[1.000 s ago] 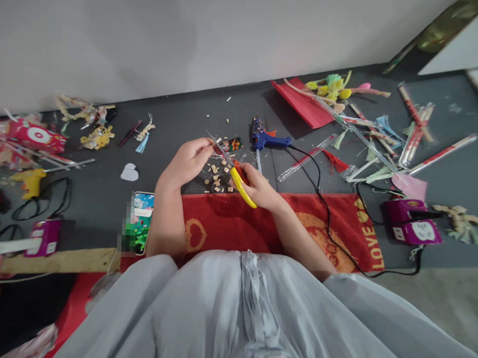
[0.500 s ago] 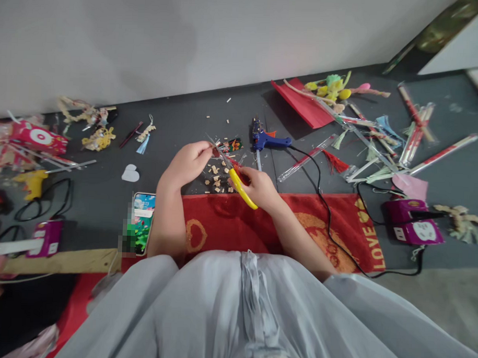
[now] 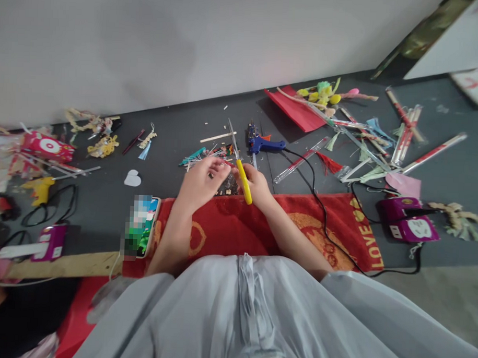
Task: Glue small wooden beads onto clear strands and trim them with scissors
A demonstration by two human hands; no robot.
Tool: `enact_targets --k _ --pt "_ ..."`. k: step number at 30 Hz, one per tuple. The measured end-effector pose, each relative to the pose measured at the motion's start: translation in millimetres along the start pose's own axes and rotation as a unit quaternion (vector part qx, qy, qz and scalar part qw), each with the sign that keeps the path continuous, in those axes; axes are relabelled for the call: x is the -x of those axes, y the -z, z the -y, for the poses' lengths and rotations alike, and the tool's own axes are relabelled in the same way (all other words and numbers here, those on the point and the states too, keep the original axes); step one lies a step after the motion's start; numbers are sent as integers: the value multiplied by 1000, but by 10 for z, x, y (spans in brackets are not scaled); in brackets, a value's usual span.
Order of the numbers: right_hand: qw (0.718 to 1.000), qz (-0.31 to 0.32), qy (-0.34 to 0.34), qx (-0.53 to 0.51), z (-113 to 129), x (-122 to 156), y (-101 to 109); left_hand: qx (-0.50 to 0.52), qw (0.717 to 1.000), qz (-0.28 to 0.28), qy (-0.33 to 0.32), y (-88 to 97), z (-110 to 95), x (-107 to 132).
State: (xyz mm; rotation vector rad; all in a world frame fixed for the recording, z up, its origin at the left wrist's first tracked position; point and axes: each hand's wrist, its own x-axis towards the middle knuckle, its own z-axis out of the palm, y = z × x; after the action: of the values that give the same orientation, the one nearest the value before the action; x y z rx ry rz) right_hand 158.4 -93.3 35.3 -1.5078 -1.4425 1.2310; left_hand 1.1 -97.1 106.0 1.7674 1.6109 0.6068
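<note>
My right hand [image 3: 256, 185] is closed on yellow-handled scissors [image 3: 243, 180], whose blades point up and away toward the wall. Beside it, my left hand [image 3: 204, 183] has its fingertips pinched together close to the scissors. A thin bit of red shows between the hands, too small to name. Under and around the hands lie small wooden pieces [image 3: 227, 191], partly hidden. Just beyond my left hand is a bundle of thin white sticks with a teal strip [image 3: 193, 155]. Behind that lies a pale wooden stick [image 3: 218, 137].
A blue glue gun [image 3: 267, 144] lies right of the scissors, its black cord crossing the red towel [image 3: 229, 225]. A phone [image 3: 145, 225] lies by my left forearm. Red paper [image 3: 294, 110], tassels and wrapped sticks spread to the right; a yellow glue gun [image 3: 40, 189] sits far left.
My left hand has drawn back toward me, uncovering the teal strip, white sticks and pale stick. The scissors have swung from pointing left to pointing away from me. The view has shifted slightly.
</note>
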Motion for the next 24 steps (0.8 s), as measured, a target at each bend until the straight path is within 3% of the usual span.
enact_targets --k 4,8,17,24 --pt "999 7 20 -38 -24 -4 -67 153 984 89 -10 -348 233 37" --pt "998 24 26 -57 -39 12 -111 238 964 122 -19 -572 378 43" --pt "996 31 38 -80 39 78 -157 295 952 59 -50 -791 456 82" --pt "998 37 32 -44 6 76 -162 257 965 20 -49 -840 469 123"
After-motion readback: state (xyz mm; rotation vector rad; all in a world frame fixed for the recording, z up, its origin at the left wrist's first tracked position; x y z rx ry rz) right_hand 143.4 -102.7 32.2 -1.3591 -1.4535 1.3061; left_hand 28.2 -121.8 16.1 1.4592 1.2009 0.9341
